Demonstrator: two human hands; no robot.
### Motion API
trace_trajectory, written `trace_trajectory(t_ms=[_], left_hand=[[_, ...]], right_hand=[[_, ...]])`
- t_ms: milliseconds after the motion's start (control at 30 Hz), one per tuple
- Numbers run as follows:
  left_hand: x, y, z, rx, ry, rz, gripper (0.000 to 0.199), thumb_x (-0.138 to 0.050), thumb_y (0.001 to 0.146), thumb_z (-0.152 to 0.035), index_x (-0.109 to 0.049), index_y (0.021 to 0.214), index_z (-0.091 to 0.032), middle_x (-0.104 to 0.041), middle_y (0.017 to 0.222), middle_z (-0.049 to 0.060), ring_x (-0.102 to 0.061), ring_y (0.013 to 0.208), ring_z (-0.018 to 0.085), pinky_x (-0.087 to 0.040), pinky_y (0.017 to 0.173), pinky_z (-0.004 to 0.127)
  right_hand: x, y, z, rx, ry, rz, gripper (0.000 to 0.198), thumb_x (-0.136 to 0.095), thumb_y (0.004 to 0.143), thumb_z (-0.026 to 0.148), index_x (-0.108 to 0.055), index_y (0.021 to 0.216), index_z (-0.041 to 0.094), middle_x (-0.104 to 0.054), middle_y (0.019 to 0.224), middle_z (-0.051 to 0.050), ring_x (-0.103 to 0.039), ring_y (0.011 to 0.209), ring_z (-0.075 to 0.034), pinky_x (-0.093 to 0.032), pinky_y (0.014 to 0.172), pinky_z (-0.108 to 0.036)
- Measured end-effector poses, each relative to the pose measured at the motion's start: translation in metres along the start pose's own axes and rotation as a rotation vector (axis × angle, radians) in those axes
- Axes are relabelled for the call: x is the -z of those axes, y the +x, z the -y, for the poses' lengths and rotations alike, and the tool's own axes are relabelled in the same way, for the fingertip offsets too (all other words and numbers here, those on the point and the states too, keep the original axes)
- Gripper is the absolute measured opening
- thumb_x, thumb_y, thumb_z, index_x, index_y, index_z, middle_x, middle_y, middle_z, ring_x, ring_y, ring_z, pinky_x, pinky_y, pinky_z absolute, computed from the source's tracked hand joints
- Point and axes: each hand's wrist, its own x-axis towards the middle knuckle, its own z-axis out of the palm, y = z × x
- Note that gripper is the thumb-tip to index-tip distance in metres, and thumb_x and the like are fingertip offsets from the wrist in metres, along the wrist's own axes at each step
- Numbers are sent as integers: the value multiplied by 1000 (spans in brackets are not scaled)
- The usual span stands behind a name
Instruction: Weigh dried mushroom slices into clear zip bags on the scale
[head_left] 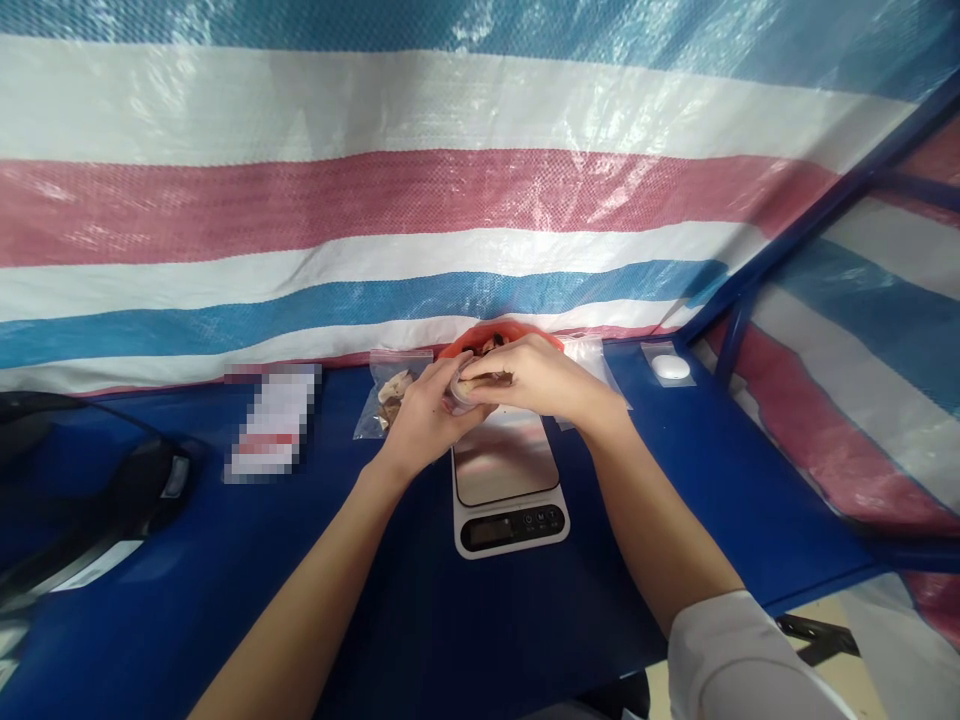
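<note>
Both of my hands are close together above the far end of a white kitchen scale [506, 465]. My left hand [427, 410] is closed around something small and clear with a round rim [460, 388], perhaps a plastic bag or cup; most of it is hidden by the fingers. In the fingers of my right hand [536, 375] is a thin brownish piece [495, 380], held against that clear rim. Just behind the hands, a red plastic bag [514, 328] stands open with dark brown pieces in it. The scale's display is dark.
A clear zip bag with pale dried pieces [394, 395] lies left of my hands. Another clear bag [592, 355] is behind my right wrist. Farther right sits a white oval object [670, 367] on clear plastic. A blurred packet [274, 420] and black gear [142, 490] are at left.
</note>
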Motion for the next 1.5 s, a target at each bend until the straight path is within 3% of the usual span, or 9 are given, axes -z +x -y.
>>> trace_trajectory(t_ms=[133,367,600,800,1000,1167,1333,1500], left_hand=[[-2,-1,3,15,-5,-27,59,-78,78,-40,-62,131,-20,-72,122,11,-71,110,29,-58,97,44],[-2,0,3,48,-45,-61,59,-77,79,-46,-63,131,-20,-72,124,11,-70,112,29,-57,98,45],[5,1,3,226,-74,-120,57,-75,80,-52,-64,128,-21,-75,120,9,-70,113,29,-55,103,47],[18,5,-1,303,-117,-129,60,-76,78,-54,-65,124,-18,-77,112,10,-72,108,30,-55,103,47],[19,5,2,260,-70,-76,63,-75,77,-54,-65,126,-16,-74,122,12,-69,115,31,-52,107,47],[18,5,5,247,-75,-49,57,-75,77,-52,-67,123,-20,-75,120,8,-71,112,31,-55,103,44],[21,5,8,268,-65,-54,61,-75,77,-54,-67,125,-18,-73,124,11,-70,114,31,-52,107,46],[21,5,10,261,-68,-59,61,-74,78,-55,-67,126,-19,-74,123,10,-70,113,31,-53,106,47]], right_hand=[[0,1,-3,17,10,9,14,-67,92,30,-82,94,32,-77,91,3,-68,86,-19,-49,78,-29],[0,1,-7,60,59,-36,14,-68,92,24,-81,98,24,-78,90,-1,-67,77,-15,-49,77,-29],[12,-8,-28,-29,196,-174,17,-69,90,27,-81,102,24,-79,102,-3,-72,83,-17,-53,78,-29],[0,-3,-51,-246,-72,-40,20,-63,92,32,-81,99,26,-79,86,0,-70,76,-17,-47,72,-29],[-10,5,-51,-403,-356,-22,25,-61,93,41,-78,105,29,-79,102,-5,-71,90,-25,-46,73,-32],[-17,8,-50,-454,-367,-17,30,-60,93,47,-77,110,28,-78,108,-6,-71,96,-26,-50,76,-33],[-29,12,-48,-409,-350,-68,28,-62,92,38,-75,116,32,-74,126,0,-70,105,-25,-53,84,-35],[-34,12,-53,-454,-351,-83,29,-61,93,39,-74,118,31,-74,124,-2,-70,106,-27,-54,86,-37]])
